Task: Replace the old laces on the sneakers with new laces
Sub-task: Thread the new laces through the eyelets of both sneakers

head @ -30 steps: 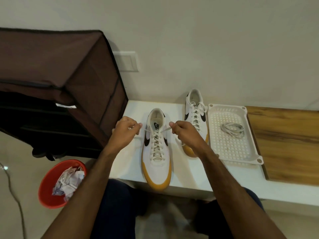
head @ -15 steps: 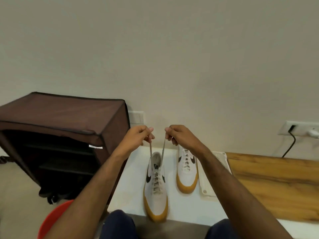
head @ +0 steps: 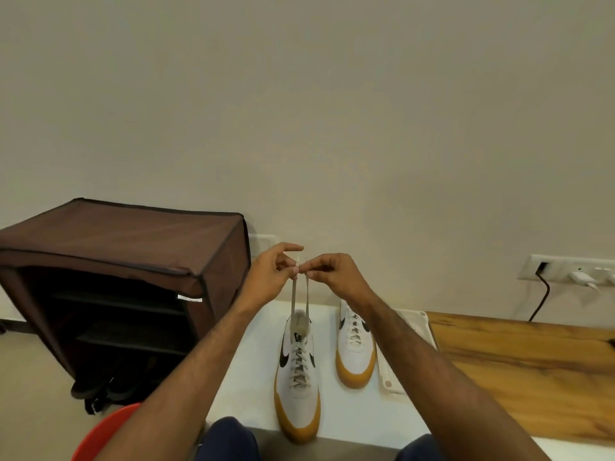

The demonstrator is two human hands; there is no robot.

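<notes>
Two white sneakers with black swooshes and tan soles stand on a white table point(head: 246, 387). The near sneaker point(head: 298, 377) is laced with a pale lace whose two ends point(head: 300, 294) rise straight up, taut and side by side. My left hand point(head: 271, 276) pinches the left end and my right hand point(head: 327, 274) pinches the right end; the fingertips meet high above the shoe. The second sneaker point(head: 354, 347) stands to the right, laced, partly behind my right forearm.
A white perforated tray point(head: 391, 377) lies right of the sneakers, mostly hidden by my arm. A wooden board point(head: 532, 371) lies further right. A brown fabric shoe rack point(head: 123, 271) stands at left, a red bucket point(head: 100, 437) below it. Wall sockets point(head: 565, 271) with a black cable sit at right.
Both hands have lifted from the shoe's sides and come together, pulling the lace ends up. The camera has tilted up, showing more wall.
</notes>
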